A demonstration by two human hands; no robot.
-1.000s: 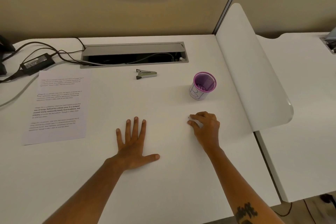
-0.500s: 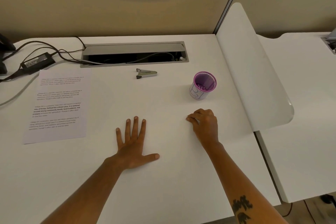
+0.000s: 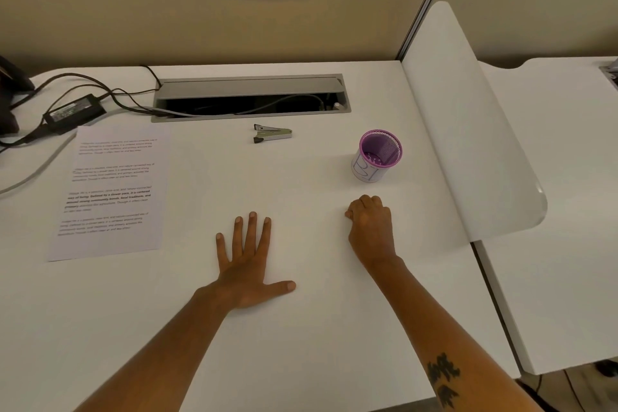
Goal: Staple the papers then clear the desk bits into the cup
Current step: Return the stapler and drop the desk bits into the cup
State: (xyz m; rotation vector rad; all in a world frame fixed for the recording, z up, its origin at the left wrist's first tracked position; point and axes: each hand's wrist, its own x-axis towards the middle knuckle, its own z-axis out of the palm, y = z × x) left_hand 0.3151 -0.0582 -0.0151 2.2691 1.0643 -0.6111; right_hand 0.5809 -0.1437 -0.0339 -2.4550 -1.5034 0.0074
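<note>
Nearest: left hand [image 3: 245, 264] flat and open on the desk [image 3: 317, 344], right hand [image 3: 369, 226] curled shut, contents too small to tell. Beyond: papers [image 3: 110, 191] far left, apparently stapled; stapler [image 3: 271, 133] idle; cup [image 3: 378, 155] just past the fist, awaiting remaining bits.

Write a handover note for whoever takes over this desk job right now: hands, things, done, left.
Left hand: flat on the desk, fingers spread, holding nothing.
Right hand: curled shut, fingertips pinched on the desk just in front of the cup; whether it holds a bit cannot be seen.
Papers: lying flat at the left; a staple cannot be made out.
Stapler: lying by the cable tray, untouched by either hand.
Cup: purple mesh, upright, right of the stapler.
Done: unclear from this view.
Left: check the papers for a staple, then drop any loose bits into the cup.
</note>
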